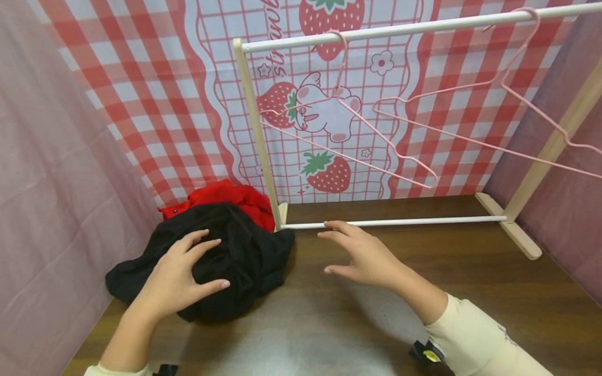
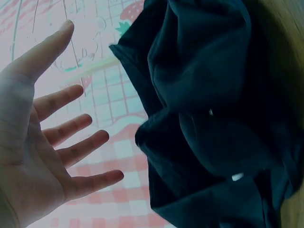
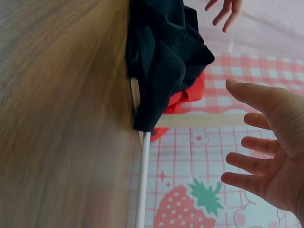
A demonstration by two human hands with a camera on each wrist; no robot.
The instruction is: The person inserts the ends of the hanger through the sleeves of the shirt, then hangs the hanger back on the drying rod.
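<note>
A crumpled black garment (image 1: 235,261) lies in a heap at the left of the table, and a red garment (image 1: 235,198) shows behind it. Over the black cloth hovers my left hand (image 1: 176,277), fingers spread and holding nothing; the left wrist view shows a gap between the hand (image 2: 52,147) and the black cloth (image 2: 204,85). My right hand (image 1: 367,256) is in the air right of the heap, fingers apart, with nothing in it. In the right wrist view, that hand (image 3: 270,142) is also apart from the black cloth (image 3: 161,52).
A clothes rack with a white top rail (image 1: 423,26) and wooden posts stands behind the hands. Two pink wire hangers hang from it, one left (image 1: 376,133) and one right (image 1: 531,99). A white lower bar (image 1: 400,223) runs near the wooden tabletop (image 1: 338,318). Curtains flank both sides.
</note>
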